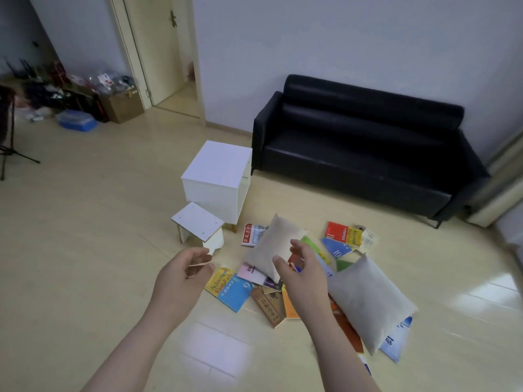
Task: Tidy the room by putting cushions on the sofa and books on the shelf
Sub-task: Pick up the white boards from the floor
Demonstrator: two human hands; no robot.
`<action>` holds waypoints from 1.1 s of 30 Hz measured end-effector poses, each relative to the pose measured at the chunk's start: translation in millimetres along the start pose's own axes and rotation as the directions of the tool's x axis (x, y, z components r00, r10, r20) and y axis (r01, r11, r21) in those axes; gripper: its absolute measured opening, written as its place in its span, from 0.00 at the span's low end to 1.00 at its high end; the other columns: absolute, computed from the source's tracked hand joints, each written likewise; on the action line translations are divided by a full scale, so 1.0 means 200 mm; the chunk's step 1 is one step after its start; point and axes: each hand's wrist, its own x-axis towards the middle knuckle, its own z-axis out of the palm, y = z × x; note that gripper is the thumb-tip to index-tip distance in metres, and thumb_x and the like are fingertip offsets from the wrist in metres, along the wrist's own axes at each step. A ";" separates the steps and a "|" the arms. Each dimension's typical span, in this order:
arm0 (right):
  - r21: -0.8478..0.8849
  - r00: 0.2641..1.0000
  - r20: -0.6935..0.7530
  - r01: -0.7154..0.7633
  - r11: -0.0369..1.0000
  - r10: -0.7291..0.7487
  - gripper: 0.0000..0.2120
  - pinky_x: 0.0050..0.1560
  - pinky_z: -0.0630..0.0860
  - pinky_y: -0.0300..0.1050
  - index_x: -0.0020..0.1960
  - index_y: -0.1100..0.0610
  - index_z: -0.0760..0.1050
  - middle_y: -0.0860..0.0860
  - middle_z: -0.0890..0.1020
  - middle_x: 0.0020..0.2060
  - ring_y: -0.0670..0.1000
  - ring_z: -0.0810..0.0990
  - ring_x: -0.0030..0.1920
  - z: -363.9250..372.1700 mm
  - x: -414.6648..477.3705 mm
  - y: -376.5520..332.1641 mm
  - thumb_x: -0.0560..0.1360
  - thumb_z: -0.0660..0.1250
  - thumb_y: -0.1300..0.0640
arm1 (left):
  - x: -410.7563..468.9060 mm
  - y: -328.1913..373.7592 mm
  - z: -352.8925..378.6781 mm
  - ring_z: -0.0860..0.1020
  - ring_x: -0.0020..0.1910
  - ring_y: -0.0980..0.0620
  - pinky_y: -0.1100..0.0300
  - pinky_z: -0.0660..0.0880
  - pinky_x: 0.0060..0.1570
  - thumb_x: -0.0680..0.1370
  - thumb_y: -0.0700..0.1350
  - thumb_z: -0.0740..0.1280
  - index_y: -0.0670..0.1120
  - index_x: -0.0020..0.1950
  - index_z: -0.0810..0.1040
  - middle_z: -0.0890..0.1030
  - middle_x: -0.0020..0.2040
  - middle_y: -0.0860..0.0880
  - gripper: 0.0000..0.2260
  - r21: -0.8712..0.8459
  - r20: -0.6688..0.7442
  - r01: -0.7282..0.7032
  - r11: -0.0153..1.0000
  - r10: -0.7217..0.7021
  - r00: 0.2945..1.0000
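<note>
Scattered books [229,288] are lying across the pale floor [85,222] between the person and the black sofa [353,154], which is standing against the wall. A white shelf unit [218,179] is sitting just left of the sofa with its open side facing it, and a small white stool [198,224] is crowding its near corner. One beige cushion [271,244] is resting on the books, its long axis running away from the viewer; a second cushion [368,301] is lying to its right, angled toward the lower right. The right hand [302,275] is hovering with its fingers spread and relaxed before the first cushion. The left hand [184,275] is curling loosely; whether it is pinching anything is unclear.
</note>
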 end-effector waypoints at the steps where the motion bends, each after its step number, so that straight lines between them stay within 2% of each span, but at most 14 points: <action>1: -0.003 1.000 0.000 0.008 1.000 -0.008 0.25 0.55 0.67 0.38 0.71 0.50 0.67 0.45 0.74 0.65 0.44 0.72 0.60 0.00 0.02 -0.02 0.75 0.69 0.51 | 0.02 0.01 0.00 0.79 0.48 0.61 0.69 0.71 0.44 0.76 0.39 0.68 0.49 0.54 0.77 0.81 0.50 0.57 0.09 0.000 -0.002 -0.002 1.000 0.002 1.000; 6: -0.011 1.000 0.007 -0.023 1.000 0.023 0.23 0.56 0.69 0.39 0.69 0.49 0.67 0.45 0.74 0.64 0.45 0.72 0.60 0.25 0.31 -0.11 0.76 0.68 0.52 | 0.43 -0.04 -0.11 0.79 0.49 0.59 0.68 0.70 0.44 0.76 0.39 0.68 0.48 0.56 0.78 0.81 0.50 0.56 0.09 0.000 0.012 0.028 1.000 -0.028 1.000; 10: -0.015 0.997 -0.044 -0.059 0.998 0.058 0.23 0.51 0.69 0.36 0.69 0.50 0.68 0.44 0.74 0.61 0.45 0.73 0.60 0.51 0.55 -0.20 0.76 0.68 0.53 | 0.81 -0.08 -0.24 0.79 0.48 0.59 0.65 0.72 0.44 0.76 0.39 0.68 0.47 0.57 0.78 0.81 0.51 0.55 0.10 0.008 0.056 0.018 1.000 -0.018 0.998; 15: 0.033 0.988 -0.105 -0.107 0.994 0.110 0.21 0.54 0.69 0.39 0.67 0.51 0.69 0.40 0.74 0.52 0.45 0.74 0.57 0.93 0.81 -0.39 0.75 0.69 0.55 | 1.31 -0.13 -0.53 0.79 0.49 0.60 0.74 0.69 0.40 0.76 0.39 0.68 0.47 0.57 0.78 0.82 0.52 0.53 0.10 0.007 0.122 -0.006 1.000 0.005 0.993; 18: 0.062 0.982 -0.124 -0.135 0.989 0.142 0.18 0.53 0.68 0.38 0.64 0.49 0.69 0.36 0.73 0.48 0.44 0.74 0.55 1.10 0.91 -0.48 0.76 0.69 0.55 | 1.54 -0.14 -0.67 0.79 0.49 0.61 0.76 0.70 0.38 0.76 0.39 0.68 0.47 0.58 0.78 0.81 0.52 0.53 0.11 0.028 0.170 -0.029 0.999 0.024 0.985; 21: 0.057 0.977 -0.145 -0.153 0.987 0.160 0.19 0.52 0.69 0.38 0.65 0.50 0.69 0.32 0.71 0.46 0.43 0.74 0.54 1.30 1.03 -0.56 0.76 0.68 0.54 | 1.78 -0.17 -0.80 0.78 0.49 0.63 0.74 0.70 0.40 0.76 0.40 0.67 0.48 0.57 0.78 0.81 0.52 0.55 0.10 0.039 0.195 -0.042 0.998 0.034 0.980; 24: 0.038 0.974 -0.149 -0.165 0.986 0.169 0.21 0.51 0.68 0.36 0.67 0.51 0.69 0.37 0.74 0.49 0.42 0.74 0.53 1.47 1.17 -0.66 0.76 0.68 0.53 | 2.01 -0.18 -0.89 0.78 0.49 0.63 0.72 0.69 0.42 0.76 0.40 0.68 0.48 0.58 0.78 0.81 0.52 0.55 0.11 0.031 0.207 -0.035 0.999 0.028 0.978; 27: 0.040 0.967 -0.175 -0.180 0.983 0.184 0.25 0.54 0.68 0.37 0.70 0.51 0.68 0.44 0.75 0.59 0.43 0.73 0.56 1.59 1.36 -0.71 0.75 0.69 0.51 | 2.26 -0.19 -0.92 0.78 0.49 0.62 0.72 0.69 0.41 0.76 0.39 0.67 0.47 0.57 0.78 0.81 0.51 0.56 0.11 0.044 0.247 -0.034 0.998 0.022 0.969; 30: 0.055 0.958 -0.203 -0.195 0.979 0.202 0.25 0.55 0.69 0.38 0.71 0.52 0.67 0.46 0.74 0.61 0.44 0.74 0.57 1.74 1.60 -0.73 0.75 0.69 0.53 | 2.59 -0.21 -0.95 0.78 0.49 0.61 0.75 0.70 0.38 0.76 0.37 0.67 0.46 0.57 0.78 0.81 0.51 0.54 0.10 0.067 0.273 -0.061 0.996 0.040 0.961; 33: 0.094 0.954 -0.211 -0.195 0.976 0.210 0.25 0.54 0.70 0.40 0.70 0.53 0.67 0.48 0.75 0.62 0.47 0.74 0.59 1.81 1.75 -0.75 0.75 0.68 0.53 | 2.77 -0.19 -0.96 0.78 0.48 0.62 0.72 0.69 0.40 0.76 0.37 0.67 0.46 0.56 0.77 0.81 0.52 0.53 0.10 0.065 0.274 -0.072 0.995 0.052 0.960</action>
